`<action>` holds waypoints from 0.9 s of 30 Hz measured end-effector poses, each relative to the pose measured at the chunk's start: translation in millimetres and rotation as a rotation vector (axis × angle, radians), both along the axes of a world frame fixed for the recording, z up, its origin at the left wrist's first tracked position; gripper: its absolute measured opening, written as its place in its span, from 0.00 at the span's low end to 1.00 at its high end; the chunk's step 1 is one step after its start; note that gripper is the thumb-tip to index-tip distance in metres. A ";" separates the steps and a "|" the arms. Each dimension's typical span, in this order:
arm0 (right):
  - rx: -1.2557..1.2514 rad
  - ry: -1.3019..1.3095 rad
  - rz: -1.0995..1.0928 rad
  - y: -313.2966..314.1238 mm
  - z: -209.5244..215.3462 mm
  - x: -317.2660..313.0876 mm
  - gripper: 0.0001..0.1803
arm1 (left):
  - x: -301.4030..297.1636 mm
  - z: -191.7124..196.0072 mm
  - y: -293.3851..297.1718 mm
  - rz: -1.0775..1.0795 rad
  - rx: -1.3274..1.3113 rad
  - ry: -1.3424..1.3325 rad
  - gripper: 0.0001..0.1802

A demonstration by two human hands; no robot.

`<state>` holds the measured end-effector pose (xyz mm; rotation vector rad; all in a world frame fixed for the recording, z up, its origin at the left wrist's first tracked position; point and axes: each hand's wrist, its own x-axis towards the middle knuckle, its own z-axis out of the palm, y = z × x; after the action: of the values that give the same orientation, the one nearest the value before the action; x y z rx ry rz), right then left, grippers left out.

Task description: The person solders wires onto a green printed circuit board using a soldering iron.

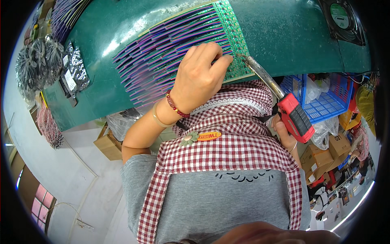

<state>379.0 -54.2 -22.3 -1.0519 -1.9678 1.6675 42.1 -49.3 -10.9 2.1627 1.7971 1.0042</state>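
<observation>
A green circuit board panel (pixel 230 28) lies on the bench, with rows of thin purple, blue and dark wires (pixel 162 46) running off its left side. My left hand (pixel 200 70) is closed in a pinch over the wires at the board; the wire end between its fingertips is mostly hidden. Low on the right, my right hand (pixel 283 131) grips a soldering iron (pixel 295 117) with a red and black handle. Its metal barrel slants up and left, and the tip meets the board just right of my left fingertips.
The bench (pixel 284 36) has a green top. A black fan (pixel 342 17) sits at the far right, and dark plastic bags (pixel 38 67) lie at the left. Wire bundles (pixel 48 124) hang off the left edge. Below at right are a blue crate (pixel 331 103) and cardboard boxes (pixel 319 160).
</observation>
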 end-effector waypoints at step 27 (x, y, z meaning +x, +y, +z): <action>0.061 -0.067 -0.026 -2.0 4.3 1.2 0.26 | -3.7 4.4 1.3 -0.009 -0.056 -0.037 0.10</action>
<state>380.1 -56.2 -18.0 -1.1196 -2.0247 1.5679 38.4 -48.0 -6.6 2.1038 1.7758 0.9738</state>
